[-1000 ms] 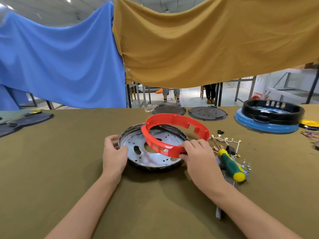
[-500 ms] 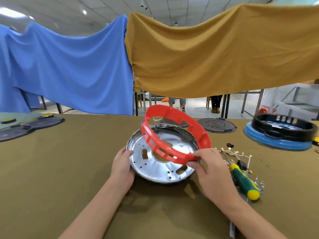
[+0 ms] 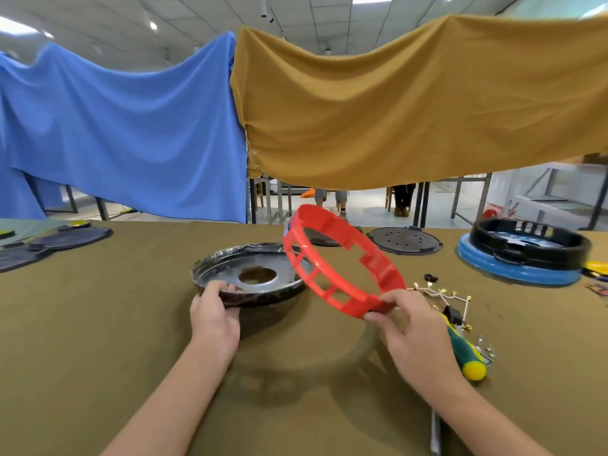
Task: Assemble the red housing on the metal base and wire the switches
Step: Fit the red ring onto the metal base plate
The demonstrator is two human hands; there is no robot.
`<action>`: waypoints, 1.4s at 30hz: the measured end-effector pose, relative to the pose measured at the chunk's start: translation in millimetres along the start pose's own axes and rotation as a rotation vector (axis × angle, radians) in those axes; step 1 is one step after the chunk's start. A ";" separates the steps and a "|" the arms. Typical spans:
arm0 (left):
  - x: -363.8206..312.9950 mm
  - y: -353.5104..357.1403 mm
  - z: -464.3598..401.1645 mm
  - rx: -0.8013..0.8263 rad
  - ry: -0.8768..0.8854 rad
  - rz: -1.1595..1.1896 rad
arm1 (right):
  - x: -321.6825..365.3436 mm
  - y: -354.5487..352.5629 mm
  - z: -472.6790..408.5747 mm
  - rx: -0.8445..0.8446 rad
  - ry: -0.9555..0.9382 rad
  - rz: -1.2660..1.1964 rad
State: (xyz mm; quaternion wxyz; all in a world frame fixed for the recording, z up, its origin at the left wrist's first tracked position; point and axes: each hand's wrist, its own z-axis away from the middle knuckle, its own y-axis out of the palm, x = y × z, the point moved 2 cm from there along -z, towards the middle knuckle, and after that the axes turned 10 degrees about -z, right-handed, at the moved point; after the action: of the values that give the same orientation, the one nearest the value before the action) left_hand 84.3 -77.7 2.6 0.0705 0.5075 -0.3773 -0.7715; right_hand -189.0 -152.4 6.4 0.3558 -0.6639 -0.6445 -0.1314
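Seating the ring: the red slotted plastic housing ring (image 3: 342,263) is best levelled, centred over the round shiny metal base pan (image 3: 250,274) and turned until its notches line up before it is pressed down evenly. The right hand (image 3: 414,327) pinches the ring's near edge between thumb and fingers, holding it tilted in the air, right of and partly over the pan. The left hand (image 3: 215,312) grips the pan's near rim, fingers curled over it, steadying it on the olive cloth table (image 3: 98,324).

Screwdriver (image 3: 464,348), black ring (image 3: 528,243) on table (image 3: 98,324)
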 end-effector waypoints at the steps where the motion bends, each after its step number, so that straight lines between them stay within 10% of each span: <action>1: -4.1 -1.3 -0.3 -0.018 0.020 0.029 | 0.1 -0.4 0.5 0.019 -0.003 0.014; 9: -28.1 -9.1 4.5 -0.140 0.481 -0.221 | 3.8 2.3 0.7 0.209 -0.017 0.145; 17: -22.1 -12.0 0.2 -0.095 0.301 -0.099 | 4.1 -0.1 0.4 0.258 -0.049 0.263; 23: -32.5 -11.4 8.0 -0.106 0.572 -0.280 | -2.8 1.8 0.1 0.343 -0.013 0.312; 35: -27.3 -10.6 5.8 0.018 0.068 -0.033 | 4.5 1.9 1.4 0.306 0.023 0.339; 42: -56.8 -4.9 26.2 -0.113 0.794 -0.377 | 10.1 1.9 0.8 0.312 0.030 0.344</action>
State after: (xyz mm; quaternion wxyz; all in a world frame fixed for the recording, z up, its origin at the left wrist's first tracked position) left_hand 90.8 -32.9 46.0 0.0957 0.8197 -0.1791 -0.5356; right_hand -186.1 -144.0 11.7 0.4807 -0.6989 -0.5290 0.0227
